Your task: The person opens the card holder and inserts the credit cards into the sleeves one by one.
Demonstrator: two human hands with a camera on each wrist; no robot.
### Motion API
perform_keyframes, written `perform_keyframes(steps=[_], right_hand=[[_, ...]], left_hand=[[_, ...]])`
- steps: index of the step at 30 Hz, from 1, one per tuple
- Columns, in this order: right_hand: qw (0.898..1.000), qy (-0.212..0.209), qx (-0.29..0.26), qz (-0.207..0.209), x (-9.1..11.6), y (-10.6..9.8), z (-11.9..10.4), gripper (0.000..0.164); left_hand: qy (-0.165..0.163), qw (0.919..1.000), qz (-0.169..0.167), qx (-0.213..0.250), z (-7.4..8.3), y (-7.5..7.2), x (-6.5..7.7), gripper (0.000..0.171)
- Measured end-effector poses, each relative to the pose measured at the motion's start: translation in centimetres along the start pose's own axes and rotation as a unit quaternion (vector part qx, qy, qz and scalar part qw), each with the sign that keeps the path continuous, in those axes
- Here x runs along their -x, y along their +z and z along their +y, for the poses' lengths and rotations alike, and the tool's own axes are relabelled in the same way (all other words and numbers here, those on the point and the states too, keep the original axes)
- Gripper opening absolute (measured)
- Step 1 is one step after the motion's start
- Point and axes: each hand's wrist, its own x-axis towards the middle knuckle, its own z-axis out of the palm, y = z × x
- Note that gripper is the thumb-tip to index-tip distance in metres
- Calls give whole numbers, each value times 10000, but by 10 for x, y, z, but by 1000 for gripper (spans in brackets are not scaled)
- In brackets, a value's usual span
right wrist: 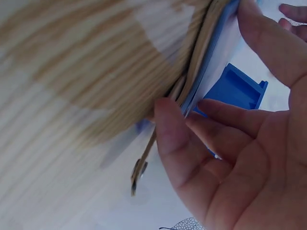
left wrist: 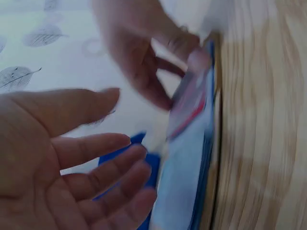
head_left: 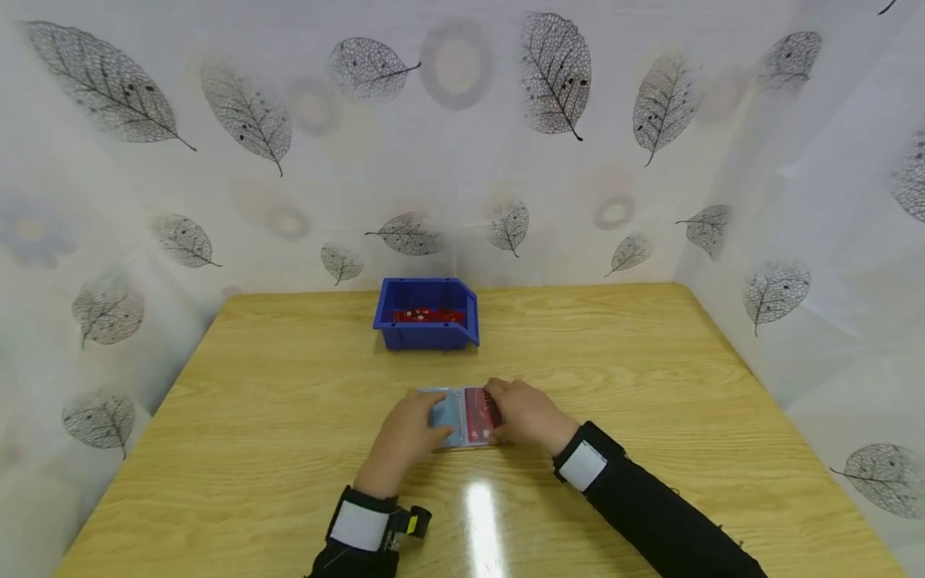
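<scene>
A card holder (head_left: 462, 440) lies spread open on the table between my hands, with clear plastic sleeves. Its left side shows a pale blue sheet (head_left: 446, 417); a red card (head_left: 478, 421) shows on the right side. My right hand (head_left: 526, 413) grips the holder's right end, thumb and fingers at its edges and partly covering the red card. My left hand (head_left: 410, 432) is at the left side, with thumb and fingers spread apart in the left wrist view. A narrow strap with a metal snap (right wrist: 139, 172) sticks out past the right fingers.
Behind the holder, near the table's far edge, stands a blue bin (head_left: 426, 337) with red items (head_left: 426, 315) inside. The wooden table (head_left: 275, 401) meets a leaf-patterned sheet (head_left: 448, 160) at the back and sides.
</scene>
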Motion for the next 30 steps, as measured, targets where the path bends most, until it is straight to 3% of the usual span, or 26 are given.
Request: perform_keyframes(steps=[3,8,11,14,20,26,30], right_hand=[[9999,-8,115,-2,2,-1,1,78],[9995,-188,253,27,6,-3,4,75],[9986,-336,389,129,7,-4,8,76],[9979,-484,346,253,6,-5,11,75],[9965,-94,-825,106,2,-16,9,69],[9711,-102,-2347,422,-2,-25,-6,67],[9647,-324,-2601,240,-5,-23,-18,63]], left_hand=[[-74,9995,-38,-310,-9,-10,6,53],[7,9988,-438,-208,-13,-11,8,60],[10,9987,-287,-427,-12,-5,6,63],[56,9957,-82,-925,-9,3,3,58],[6,9880,62,-1541,-1,11,0,41],[-170,9873,127,-1572,1,13,0,42],[-108,9890,179,-1461,-1,13,0,43]])
